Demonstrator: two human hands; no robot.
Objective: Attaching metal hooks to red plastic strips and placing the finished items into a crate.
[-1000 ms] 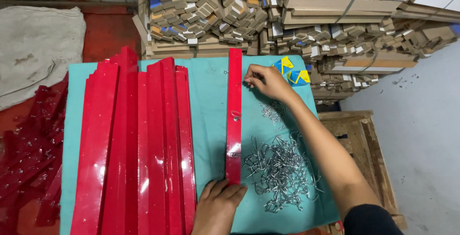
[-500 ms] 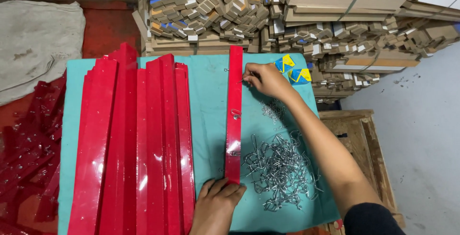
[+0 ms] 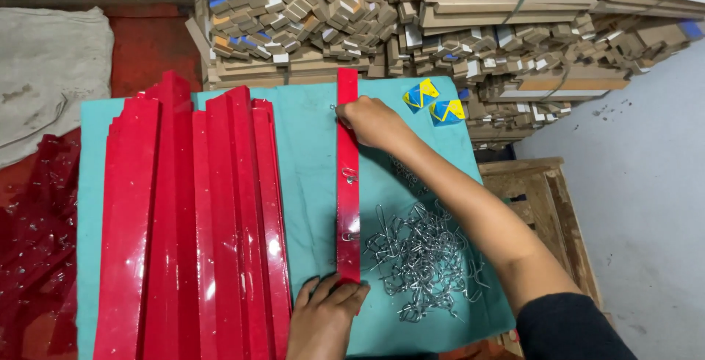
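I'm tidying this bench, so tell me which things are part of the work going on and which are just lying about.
In use:
- single long glossy red strip, left hand at its near end, right hand at its far end
- heap of bent silver wire clips
- teal table cover

Lying about:
- stack of red strips
- two blue-and-yellow folded cards
- piled cardboard pieces
- grey sack

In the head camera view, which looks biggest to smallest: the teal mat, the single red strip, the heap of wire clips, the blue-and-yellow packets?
1. Teal mat
2. Single red strip, long but narrow
3. Heap of wire clips, close to the strip in area, so that order is unsure
4. Two blue-and-yellow packets
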